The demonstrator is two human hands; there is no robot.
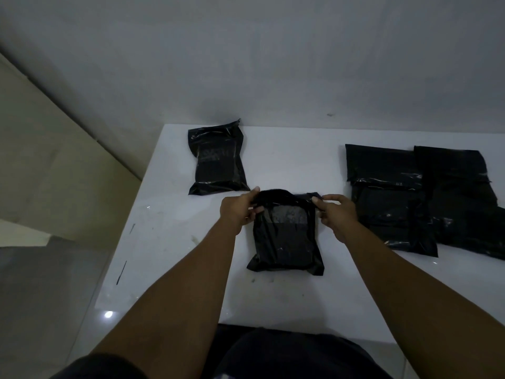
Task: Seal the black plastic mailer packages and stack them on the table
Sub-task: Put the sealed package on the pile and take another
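The left hand (pixel 240 212) and right hand (pixel 337 214) are each pinching a top corner of the middle mailer (pixel 285 242), which is lying flat on the bench (pixel 177 255), apparently folding its flap down. Just beyond, one sealed-looking package (pixel 218 162) is lying alone. Overlapping mailers (pixel 393 203) are waiting at the right, so most sealing and the stacking are probably still ahead.

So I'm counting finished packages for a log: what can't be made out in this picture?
Head view, the only one:
Held mailer: left hand and right hand grip its top edge, hiding whether the flap is stuck down.
Right pile: black mailers overlap and the frame's right edge cuts them, so no count.
Far mailer: faint print, too dim to read.
Contents: hidden by opaque plastic.
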